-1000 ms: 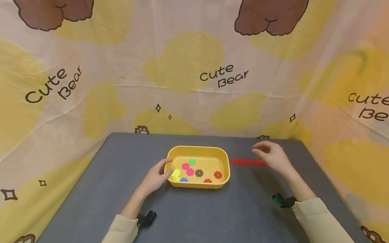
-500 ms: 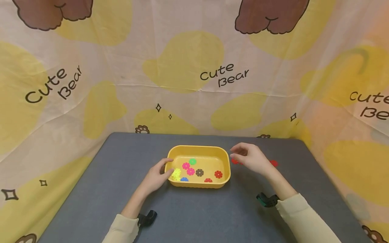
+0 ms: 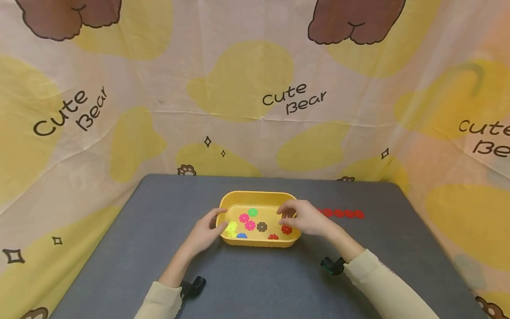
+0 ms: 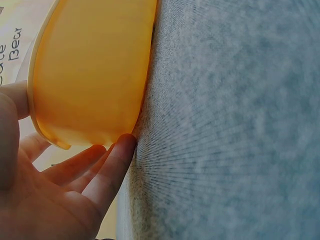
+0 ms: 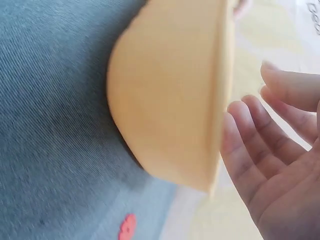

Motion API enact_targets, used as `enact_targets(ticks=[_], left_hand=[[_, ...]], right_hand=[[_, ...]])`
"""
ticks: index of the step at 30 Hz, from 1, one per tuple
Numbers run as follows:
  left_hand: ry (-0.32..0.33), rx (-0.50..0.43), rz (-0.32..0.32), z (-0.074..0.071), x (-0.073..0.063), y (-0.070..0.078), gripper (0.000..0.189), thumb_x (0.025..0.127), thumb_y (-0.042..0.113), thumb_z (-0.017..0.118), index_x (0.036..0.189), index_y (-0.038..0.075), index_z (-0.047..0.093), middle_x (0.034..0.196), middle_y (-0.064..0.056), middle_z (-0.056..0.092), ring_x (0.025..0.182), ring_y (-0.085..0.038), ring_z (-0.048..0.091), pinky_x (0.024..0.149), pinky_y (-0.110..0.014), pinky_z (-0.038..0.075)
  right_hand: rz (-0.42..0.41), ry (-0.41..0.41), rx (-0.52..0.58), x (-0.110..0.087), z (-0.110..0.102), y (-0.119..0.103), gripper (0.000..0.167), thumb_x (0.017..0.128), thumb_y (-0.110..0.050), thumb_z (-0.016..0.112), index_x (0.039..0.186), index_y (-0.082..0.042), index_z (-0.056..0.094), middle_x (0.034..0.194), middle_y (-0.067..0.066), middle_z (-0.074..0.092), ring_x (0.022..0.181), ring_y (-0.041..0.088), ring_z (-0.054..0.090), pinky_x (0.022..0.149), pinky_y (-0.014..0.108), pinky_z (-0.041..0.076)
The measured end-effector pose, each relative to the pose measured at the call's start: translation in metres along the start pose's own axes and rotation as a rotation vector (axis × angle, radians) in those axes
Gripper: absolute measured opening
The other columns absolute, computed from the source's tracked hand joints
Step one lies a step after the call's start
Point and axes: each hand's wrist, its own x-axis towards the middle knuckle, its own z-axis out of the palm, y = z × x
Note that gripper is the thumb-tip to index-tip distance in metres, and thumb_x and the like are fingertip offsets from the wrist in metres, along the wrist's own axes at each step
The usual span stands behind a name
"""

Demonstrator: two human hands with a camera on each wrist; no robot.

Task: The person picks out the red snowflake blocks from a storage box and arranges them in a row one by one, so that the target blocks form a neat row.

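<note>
A yellow plastic tray [image 3: 259, 243] stands on the table with flower-shaped plastic discs inside. My left hand [image 3: 203, 232] grips its left end; in the left wrist view the thumb is at the rim and fingers lie against the outer wall [image 4: 95, 75]. My right hand [image 3: 307, 217] hovers over the right rim, fingers loosely bent and holding nothing. Below its fingertips lies a red disc [image 3: 286, 230], with another red disc [image 3: 273, 237] by the front wall. Two pink discs [image 3: 250, 225], a dark brown one [image 3: 261, 227], a green one [image 3: 253, 212], a blue one [image 3: 241, 236] and yellow ones [image 3: 231, 228] lie farther left.
Several red discs [image 3: 338, 213] form a row on the grey table [image 3: 263, 283] to the tray's right, partly behind the right hand. A printed fabric curtain [image 3: 247, 146] encloses the table at the back and sides.
My right hand has moved left from above the far end of the red row to over the tray's right rim, uncovering the row's right part. The left hand stays on the tray.
</note>
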Motion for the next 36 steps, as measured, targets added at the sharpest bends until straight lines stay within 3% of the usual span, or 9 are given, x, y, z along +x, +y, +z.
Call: enact_targets(ticks=[12,17,24,36], left_hand=[[0.0,-0.005,-0.003,0.001,-0.002,0.002,0.048,0.097,0.029,0.069,0.142,0.017,0.056,0.147,-0.013,0.055,0.128,-0.039,0.057,0.103,-0.059,0.046],[-0.005,-0.006,-0.018,0.002,-0.003,0.003,0.049,0.097,0.029,0.069,0.142,0.017,0.056,0.147,-0.012,0.054,0.129,-0.038,0.056,0.104,-0.058,0.046],[-0.003,-0.002,-0.009,0.001,-0.003,0.003,0.048,0.098,0.029,0.068,0.142,0.016,0.056,0.147,-0.014,0.054,0.131,-0.04,0.054,0.105,-0.059,0.044],[0.0,-0.003,-0.015,0.0,-0.003,0.005,0.047,0.098,0.028,0.068,0.142,0.016,0.056,0.148,-0.013,0.054,0.132,-0.04,0.053,0.106,-0.059,0.043]], right_hand=[[-0.043,-0.152,-0.078,0.017,0.031,0.001,0.019,0.086,-0.008,0.079,0.104,-0.004,0.073,0.086,-0.005,0.066,0.08,0.012,0.059,0.072,0.028,0.051],[-0.046,-0.214,-0.106,0.02,0.037,0.001,0.021,0.085,-0.009,0.081,0.104,-0.005,0.073,0.091,0.003,0.069,0.083,0.014,0.061,0.076,0.03,0.052],[-0.016,-0.253,-0.159,0.025,0.04,-0.006,0.019,0.084,-0.006,0.081,0.101,-0.004,0.073,0.091,0.007,0.069,0.082,0.016,0.059,0.077,0.032,0.051],[0.035,-0.279,-0.107,0.034,0.052,-0.001,0.02,0.083,0.005,0.075,0.1,-0.004,0.072,0.088,0.002,0.066,0.079,0.014,0.057,0.076,0.03,0.051]])
